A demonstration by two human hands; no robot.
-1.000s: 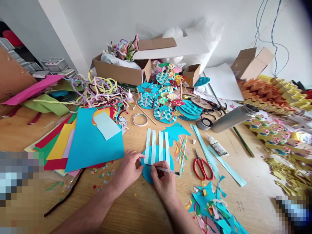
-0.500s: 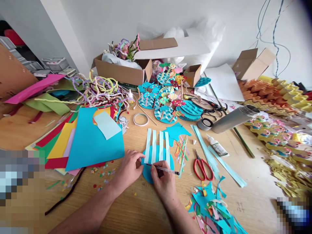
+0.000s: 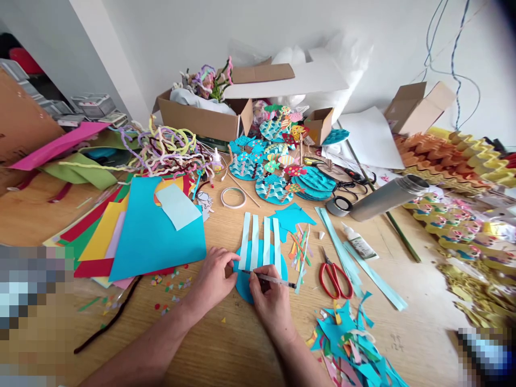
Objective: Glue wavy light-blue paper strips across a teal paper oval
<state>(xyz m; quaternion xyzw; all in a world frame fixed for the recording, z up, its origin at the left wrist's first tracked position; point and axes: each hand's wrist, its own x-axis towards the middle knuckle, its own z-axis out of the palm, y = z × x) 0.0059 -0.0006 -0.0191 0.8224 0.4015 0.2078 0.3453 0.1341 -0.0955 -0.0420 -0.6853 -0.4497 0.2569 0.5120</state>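
A blue paper disc (image 3: 242, 287) lies on the wooden table (image 3: 226, 344) with several pale blue paper strips (image 3: 260, 242) laid across it. My left hand (image 3: 212, 279) presses down on the disc's left edge, fingers curled. A pen (image 3: 278, 280) is pinched in my right hand (image 3: 270, 301), its tip touching the bottom ends of the strips.
Red scissors (image 3: 334, 277) and a glue bottle (image 3: 358, 240) lie to the right, paper scraps (image 3: 350, 338) in front of them. Coloured paper sheets (image 3: 149, 231) lie at left. Finished blue discs (image 3: 282, 172), cardboard boxes (image 3: 201, 121), a tape ring (image 3: 233, 197) and a metal flask (image 3: 387, 196) stand behind.
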